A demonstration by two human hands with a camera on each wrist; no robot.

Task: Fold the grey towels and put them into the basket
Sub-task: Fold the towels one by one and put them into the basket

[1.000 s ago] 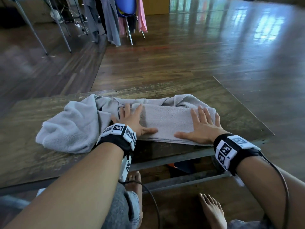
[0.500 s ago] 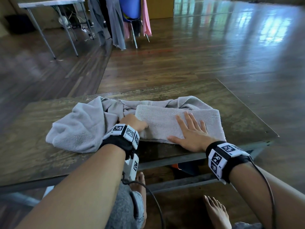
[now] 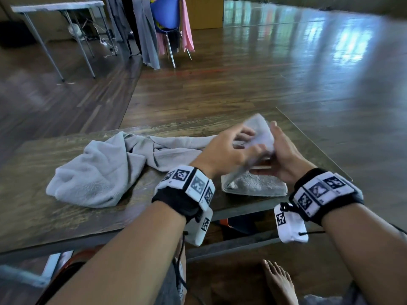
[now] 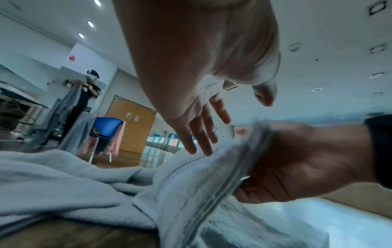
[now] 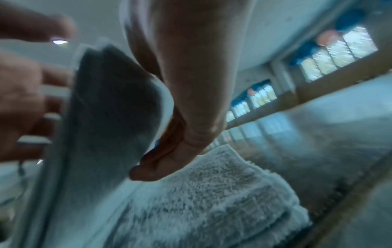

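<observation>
A folded grey towel (image 3: 253,186) lies at the right of the wooden table (image 3: 44,216), near its front edge. Its right half (image 3: 261,133) stands lifted upright between my hands. My right hand (image 3: 284,150) holds that flap from the right, with fingers behind it and the thumb curled at its near edge (image 5: 180,151). My left hand (image 3: 231,146) touches the flap's left face with straight, spread fingers (image 4: 201,139). A second grey towel (image 3: 99,170) lies crumpled to the left, with one end reaching under my left hand. No basket is in view.
The table's right edge (image 3: 319,150) runs close beside my right hand. Something orange and dark (image 3: 226,223) shows under the table. My bare foot (image 3: 279,282) is below. A blue chair draped with clothes (image 3: 165,18) and a metal-legged table (image 3: 57,7) stand far back. Another person (image 4: 84,94) stands there.
Both hands lay flat on the long folded towel. Now my right hand has lifted its right end upright, and my left hand has moved right to meet the flap.
</observation>
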